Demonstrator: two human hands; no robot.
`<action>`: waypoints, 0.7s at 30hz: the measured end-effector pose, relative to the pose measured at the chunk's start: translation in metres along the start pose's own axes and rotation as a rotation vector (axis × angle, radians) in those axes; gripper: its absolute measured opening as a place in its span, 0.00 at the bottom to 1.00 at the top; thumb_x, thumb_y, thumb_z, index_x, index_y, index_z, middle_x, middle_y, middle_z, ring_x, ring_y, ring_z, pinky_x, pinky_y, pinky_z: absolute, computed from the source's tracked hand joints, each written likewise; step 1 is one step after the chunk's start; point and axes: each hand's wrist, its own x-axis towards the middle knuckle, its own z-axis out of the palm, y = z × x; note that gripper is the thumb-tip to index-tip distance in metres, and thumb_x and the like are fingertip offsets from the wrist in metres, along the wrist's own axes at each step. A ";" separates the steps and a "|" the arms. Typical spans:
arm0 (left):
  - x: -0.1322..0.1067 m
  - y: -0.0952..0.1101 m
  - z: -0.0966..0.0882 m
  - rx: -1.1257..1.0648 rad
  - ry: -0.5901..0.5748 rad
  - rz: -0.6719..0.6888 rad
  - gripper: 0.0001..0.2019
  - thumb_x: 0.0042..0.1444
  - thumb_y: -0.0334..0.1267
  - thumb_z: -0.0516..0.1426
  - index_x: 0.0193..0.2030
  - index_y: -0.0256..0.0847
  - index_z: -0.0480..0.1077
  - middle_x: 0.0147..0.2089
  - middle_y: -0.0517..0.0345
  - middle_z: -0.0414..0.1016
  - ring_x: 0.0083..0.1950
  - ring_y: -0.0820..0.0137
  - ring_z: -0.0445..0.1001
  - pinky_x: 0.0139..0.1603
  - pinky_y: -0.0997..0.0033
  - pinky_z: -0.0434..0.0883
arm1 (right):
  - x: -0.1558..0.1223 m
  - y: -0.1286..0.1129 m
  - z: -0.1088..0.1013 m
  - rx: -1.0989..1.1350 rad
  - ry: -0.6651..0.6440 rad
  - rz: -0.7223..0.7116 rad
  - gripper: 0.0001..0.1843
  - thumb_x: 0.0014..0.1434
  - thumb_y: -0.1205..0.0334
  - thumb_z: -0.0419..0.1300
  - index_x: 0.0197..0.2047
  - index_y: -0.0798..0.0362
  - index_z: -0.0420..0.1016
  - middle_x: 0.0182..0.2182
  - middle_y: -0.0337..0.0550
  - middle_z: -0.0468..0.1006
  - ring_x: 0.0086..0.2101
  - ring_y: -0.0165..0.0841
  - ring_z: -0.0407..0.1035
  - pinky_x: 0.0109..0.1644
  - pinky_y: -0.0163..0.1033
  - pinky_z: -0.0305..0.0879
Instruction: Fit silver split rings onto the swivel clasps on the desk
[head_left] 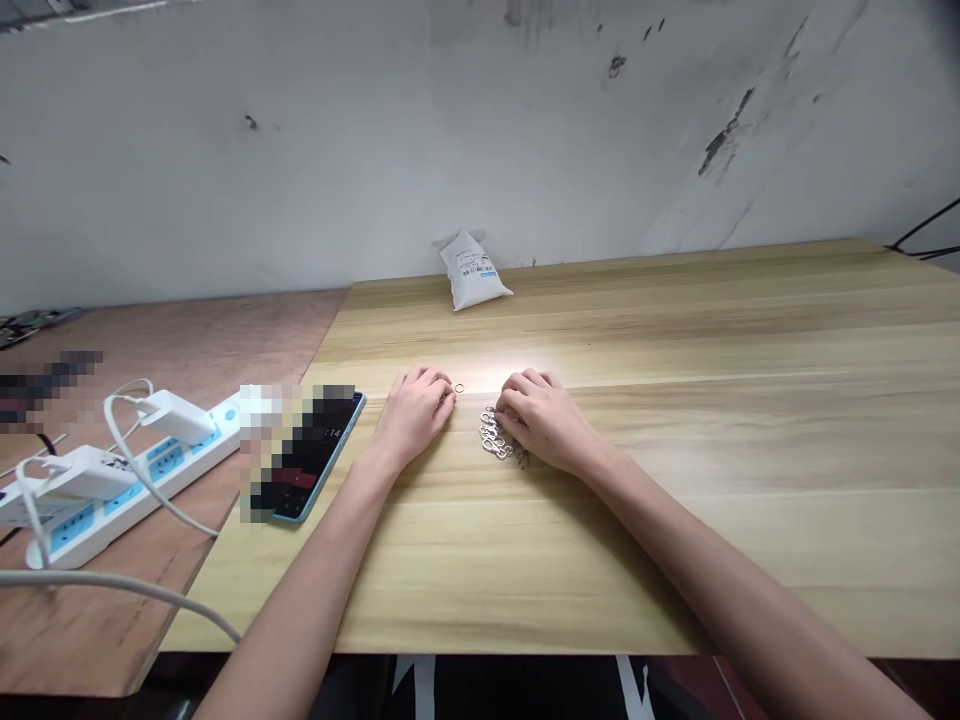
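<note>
A heap of silver clasps lies on the wooden table, with the curled right hand touching its upper edge; whether it grips any, I cannot tell. Just left of the heap sits one small ring, apart from the rest, beside the curled left hand, its hold equally unclear. Most pieces remain heaped. A phone lies farther left of the heap, and a white bag stands beyond it.
</note>
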 end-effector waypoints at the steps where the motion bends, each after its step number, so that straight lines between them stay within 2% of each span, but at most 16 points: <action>1: 0.000 0.000 0.000 -0.012 0.012 -0.004 0.10 0.64 0.34 0.52 0.35 0.40 0.73 0.44 0.52 0.77 0.49 0.60 0.68 0.50 0.56 0.65 | 0.000 0.000 0.000 0.002 -0.001 0.000 0.07 0.64 0.64 0.56 0.36 0.52 0.74 0.39 0.46 0.77 0.43 0.39 0.67 0.49 0.45 0.58; 9: -0.001 0.005 0.003 -0.159 0.076 0.085 0.04 0.59 0.34 0.58 0.35 0.43 0.74 0.44 0.59 0.79 0.46 0.65 0.72 0.49 0.61 0.63 | -0.001 -0.001 0.002 0.107 0.030 0.028 0.05 0.64 0.65 0.56 0.36 0.51 0.72 0.39 0.44 0.77 0.43 0.38 0.66 0.49 0.44 0.57; 21: -0.003 0.015 0.000 -0.216 0.172 0.059 0.04 0.61 0.38 0.59 0.37 0.46 0.76 0.46 0.58 0.78 0.50 0.64 0.71 0.52 0.60 0.62 | -0.001 0.002 0.007 0.250 0.128 0.072 0.02 0.63 0.64 0.56 0.37 0.50 0.70 0.40 0.44 0.75 0.44 0.38 0.66 0.49 0.44 0.57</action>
